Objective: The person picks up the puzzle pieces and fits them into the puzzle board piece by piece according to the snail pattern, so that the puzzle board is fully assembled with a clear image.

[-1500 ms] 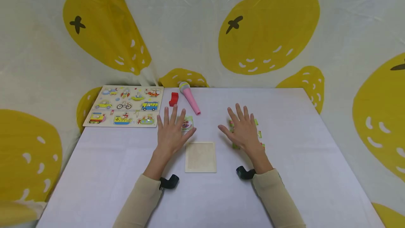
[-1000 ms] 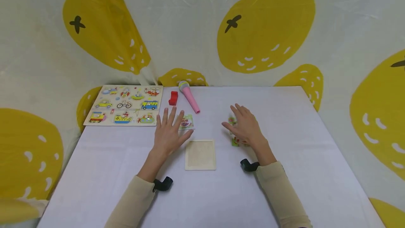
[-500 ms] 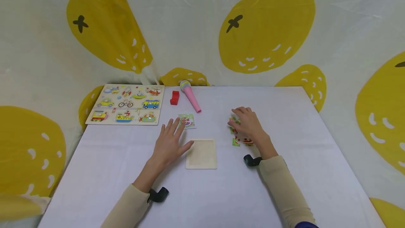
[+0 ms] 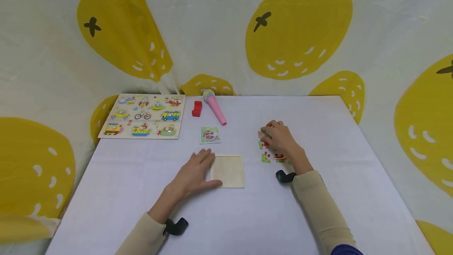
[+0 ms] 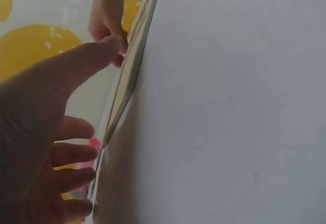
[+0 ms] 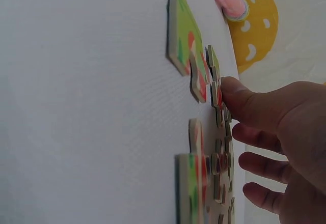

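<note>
My left hand lies at the left side of a shallow square wooden puzzle tray, fingers by its left rim and thumb by its near left corner. Its fingers are relaxed and apart in the left wrist view. My right hand is over a group of small green and red jigsaw pieces, thumb and fingertips bent around one jigsaw piece at the far left of the group. In the right wrist view, the thumb overlaps the pieces' edges; the hand hides part of the group.
A small fruit picture card lies beyond the tray. Behind it are a red curved block and a pink toy microphone. A vehicle peg-puzzle board lies at the back left. A fruit-print cloth hangs behind the table.
My left hand has come down from beside the picture card to the tray's left edge. My right hand has lowered onto the jigsaw pieces, its spread fingers drawing together around one.
</note>
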